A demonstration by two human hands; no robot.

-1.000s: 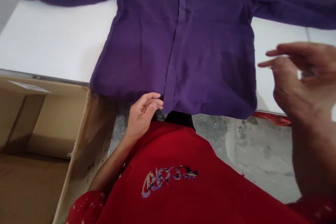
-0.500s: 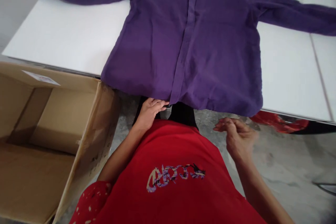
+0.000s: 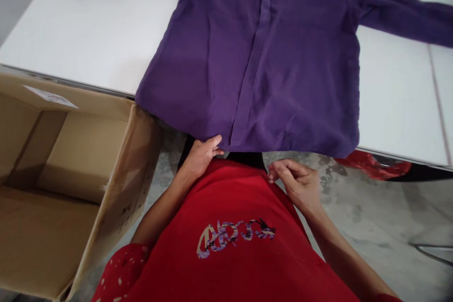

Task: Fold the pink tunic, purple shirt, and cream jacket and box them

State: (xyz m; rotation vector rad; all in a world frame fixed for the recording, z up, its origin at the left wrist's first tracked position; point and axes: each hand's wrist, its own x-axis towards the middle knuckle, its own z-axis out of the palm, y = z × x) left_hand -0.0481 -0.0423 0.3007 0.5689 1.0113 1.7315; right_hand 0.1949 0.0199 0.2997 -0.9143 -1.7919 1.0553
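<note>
two bare hands: the left hand (image 3: 200,158) meets the cloth; the right hand (image 3: 299,184) stands apart from it, just below the lower edge.
purple shirt: a long-sleeved purple cloth shirt (image 3: 300,66) lies front up, sleeves spread to both sides, on a white flat-topped table (image 3: 88,37); its lower part reaches past the near table edge.
left fingers: narrow, thumb above and fingers below, pinching the shirt's bottom hem (image 3: 269,146) just beside the foot of the front placket (image 3: 253,75).
right fingers: loosely curled, close together, before the red cloth top with patterned lettering (image 3: 230,198); whether anything small is between them, i cannot tell.
cardboard side: an open-topped brown cardboard box (image 3: 116,193) stands at the left by the table, its corner just beside the shirt's lower left corner; touching or not is unclear.
slip risk: with so much cloth past the edge, a hard pull on the hem could drag the shirt toward the grey mottled floor (image 3: 361,212).
snag risk: the lower left corner could catch on the box rim if the cloth swings that way.
crease risk: a one-sided tug, left hand alone, could skew the placket and wrinkle the front.
</note>
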